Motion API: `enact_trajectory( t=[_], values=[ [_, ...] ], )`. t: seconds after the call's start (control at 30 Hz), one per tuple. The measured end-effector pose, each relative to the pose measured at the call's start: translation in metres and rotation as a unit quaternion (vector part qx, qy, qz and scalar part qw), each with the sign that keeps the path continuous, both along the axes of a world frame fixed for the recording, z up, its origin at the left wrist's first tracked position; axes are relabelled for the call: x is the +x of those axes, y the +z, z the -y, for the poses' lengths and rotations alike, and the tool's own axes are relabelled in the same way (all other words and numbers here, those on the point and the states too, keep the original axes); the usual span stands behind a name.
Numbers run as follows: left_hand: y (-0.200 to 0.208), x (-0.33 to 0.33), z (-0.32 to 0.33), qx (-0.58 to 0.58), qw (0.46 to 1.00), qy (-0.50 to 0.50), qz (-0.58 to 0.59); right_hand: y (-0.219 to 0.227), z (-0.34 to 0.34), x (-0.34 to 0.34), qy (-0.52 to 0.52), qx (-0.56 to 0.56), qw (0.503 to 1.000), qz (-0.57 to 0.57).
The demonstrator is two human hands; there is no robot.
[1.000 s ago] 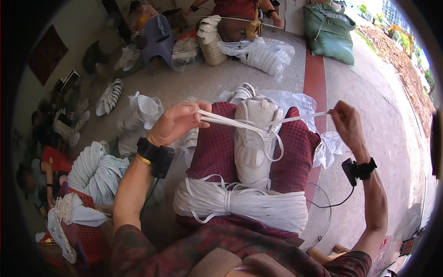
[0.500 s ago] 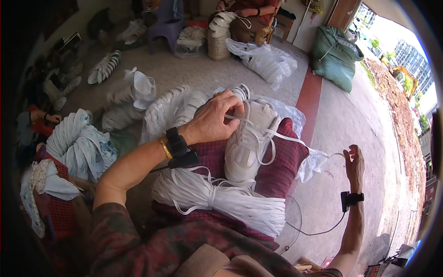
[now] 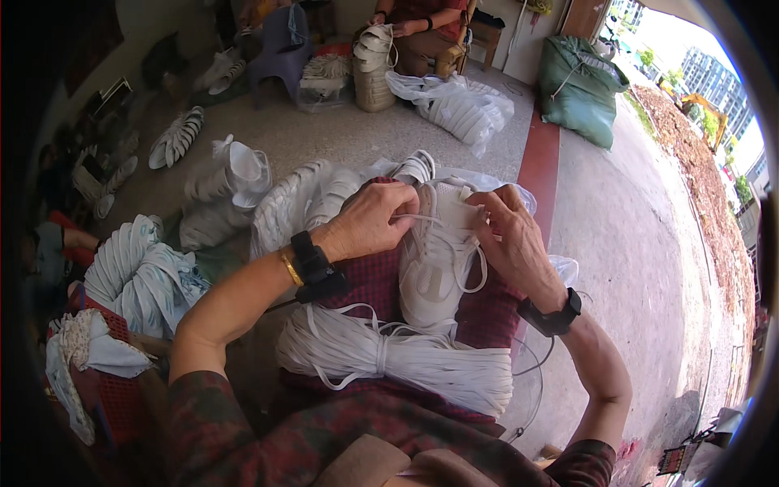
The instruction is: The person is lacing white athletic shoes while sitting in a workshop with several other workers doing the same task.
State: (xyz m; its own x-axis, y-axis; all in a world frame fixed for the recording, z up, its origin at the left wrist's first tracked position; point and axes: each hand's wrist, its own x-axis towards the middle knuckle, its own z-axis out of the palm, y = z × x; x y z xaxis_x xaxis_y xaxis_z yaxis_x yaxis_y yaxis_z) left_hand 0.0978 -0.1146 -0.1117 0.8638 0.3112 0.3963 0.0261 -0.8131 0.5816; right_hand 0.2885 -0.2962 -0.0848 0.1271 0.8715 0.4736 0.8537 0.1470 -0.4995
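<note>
A white lace-up sneaker (image 3: 423, 280) rests on the dark red checked cloth over my lap, its toe towards me. My left hand (image 3: 373, 219) is at the shoe's left side, thumb and finger closed on a white shoelace that crosses the tongue. At the right row of eyelets, my right hand (image 3: 515, 239) pinches the lace; its fingertips partly hide the end. A loose loop of lace hangs over the shoe's right side. Nearer me, a thick bundle of white shoelaces (image 3: 324, 349), tied round its middle, lies across my lap.
Bagged stacks of white shoe parts (image 3: 288, 203) stand beyond my left arm. A pale blue-and-white stack (image 3: 134, 268) is by a red basket (image 3: 118, 369) at left. Further off are a purple chair (image 3: 280, 57), a seated person (image 3: 422, 36) and a green sack (image 3: 580, 93).
My right hand has come in from far out on the right to the shoe's eyelets. My left hand stays by the shoe, still pinching lace.
</note>
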Motion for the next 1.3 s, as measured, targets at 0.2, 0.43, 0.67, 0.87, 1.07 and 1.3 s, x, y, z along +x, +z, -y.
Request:
enact_trajectory(
  t=[0.2, 0.43, 0.67, 0.87, 1.07, 1.3],
  values=[
    [0.002, -0.039, -0.033, 0.180, 0.968, 0.119, 0.126, -0.012, -0.001, 0.003, -0.011, -0.040, 0.998, 0.037],
    [-0.030, -0.115, -0.103, 0.126, 0.945, 0.281, 0.111, -0.015, -0.007, 0.014, 0.040, -0.021, 0.999, 0.016],
    [-0.020, -0.100, -0.102, 0.078, 0.956, 0.282, 0.005, -0.009, 0.002, 0.019, 0.071, -0.038, 0.994, -0.069],
    [0.006, -0.050, -0.010, 0.025, 0.985, 0.157, 0.060, -0.015, 0.014, 0.011, 0.057, -0.016, 0.997, 0.055],
    [0.006, -0.018, 0.051, 0.094, 0.993, 0.048, 0.051, -0.013, 0.003, 0.002, 0.025, -0.047, 0.997, 0.062],
    [-0.001, -0.010, 0.049, 0.103, 0.992, 0.045, 0.052, -0.005, 0.000, 0.000, 0.068, -0.053, 0.989, 0.118]
  ],
)
